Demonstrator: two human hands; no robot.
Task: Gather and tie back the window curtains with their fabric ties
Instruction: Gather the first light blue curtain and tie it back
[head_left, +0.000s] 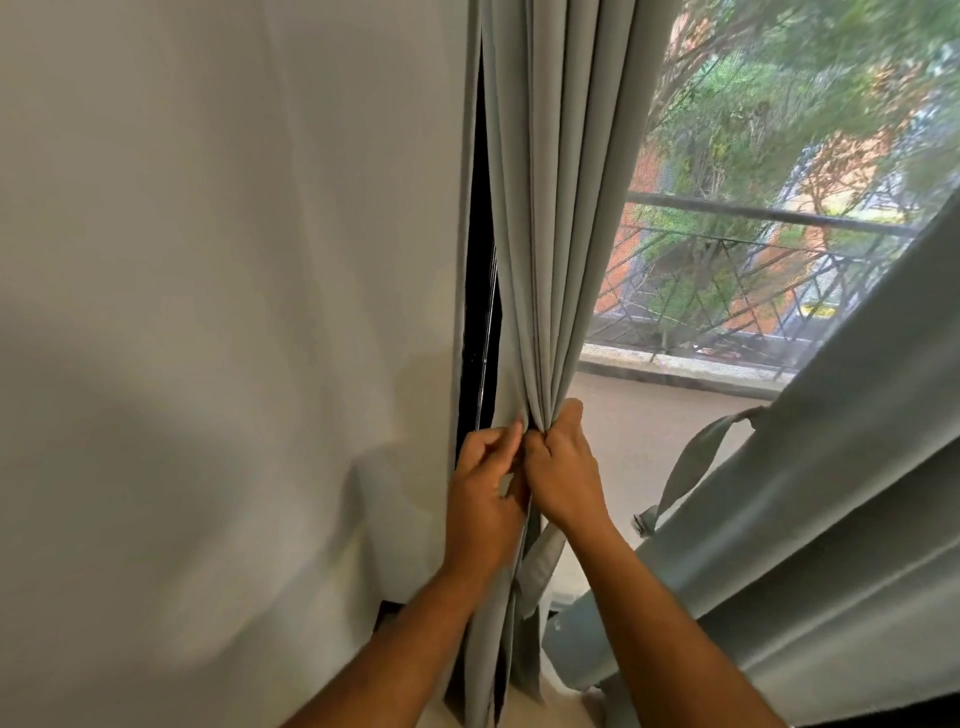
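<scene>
Grey-green fabric everywhere here. Going from the left: a plain pale wall, then the left curtain already bunched into tight pleats against the window edge. The person's left hand has its fingers curled onto the near side of the bunch, and the right hand is fisted around the gathered folds right beside it, knuckles nearly touching. So the gathering looks basically done on this panel, but nothing's tied yet as far as one can see. A strip of matching fabric, likely the tie, dangles loose just under the right wrist.

Further right, the other curtain hangs slanted across the window, ungathered, with its own loop hanging free. That one's all still to do.

Hard to tell whether the left fingers are pinching the tie or just cloth; the hands cover that spot. Both curtain tops are cut off.
</scene>
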